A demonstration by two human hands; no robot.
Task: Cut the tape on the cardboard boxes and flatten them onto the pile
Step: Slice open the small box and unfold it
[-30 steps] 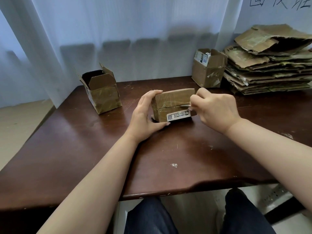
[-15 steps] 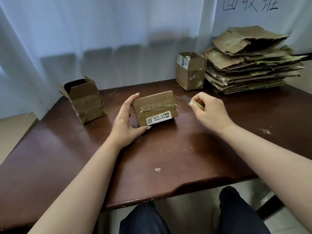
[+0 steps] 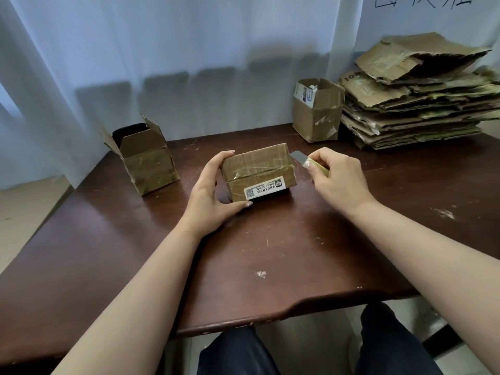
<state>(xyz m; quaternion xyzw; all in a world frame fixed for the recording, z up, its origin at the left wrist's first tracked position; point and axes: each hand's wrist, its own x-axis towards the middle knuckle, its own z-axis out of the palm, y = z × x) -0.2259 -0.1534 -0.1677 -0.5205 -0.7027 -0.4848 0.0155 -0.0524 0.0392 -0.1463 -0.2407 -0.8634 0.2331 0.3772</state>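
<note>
Left hand (image 3: 209,196) cups the taped box's (image 3: 258,171) left end, thumb under its front. Right hand (image 3: 338,180) pinches a cutter (image 3: 308,162), blade just beside the box's right top corner, mid-table (image 3: 270,239); flattened pile (image 3: 416,104) far-right corner.

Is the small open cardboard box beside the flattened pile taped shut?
No, the small open cardboard box beside the flattened pile has raised flaps.

Dark wooden table (image 3: 270,253) before pale curtain (image 3: 162,50).
</note>
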